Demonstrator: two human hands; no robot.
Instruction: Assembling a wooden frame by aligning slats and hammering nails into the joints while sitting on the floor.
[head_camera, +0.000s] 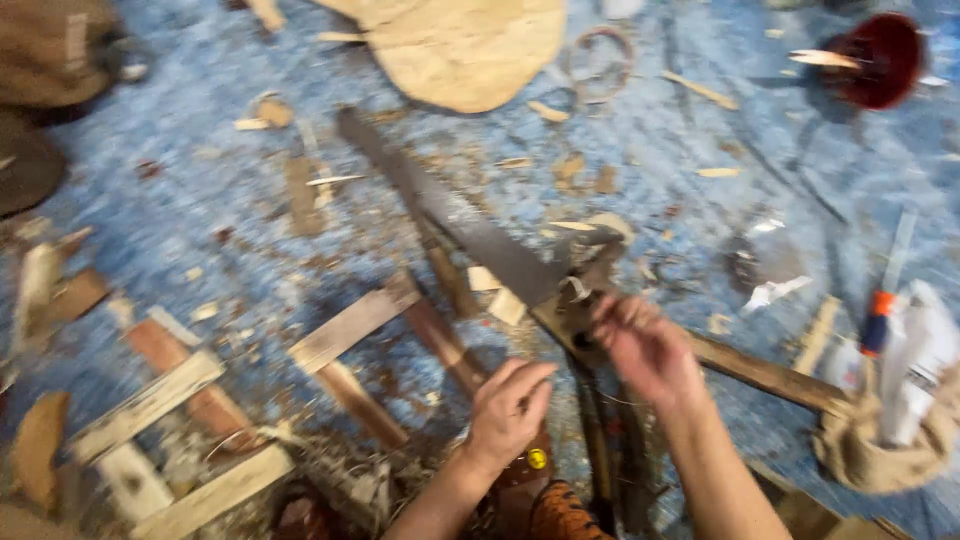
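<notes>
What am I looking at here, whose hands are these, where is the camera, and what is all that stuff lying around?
This is one picture from a camera worn on a person's head, looking down at their own two bare hands. No machine is involved. The picture is blurred by motion, so fine detail is lost.

The right hand rests at the handle end of a long dark saw blade that runs up and to the left. The left hand is beside it, fingers bent, over dark wooden pieces; whether it grips anything I cannot tell.

Below is a blue ground cover strewn with wood chips. At lower left lie pale wooden slats. At the top is a flat rounded slab of pale wood, at upper right a dark red cup, and at the right edge a cloth bag of tools.
</notes>
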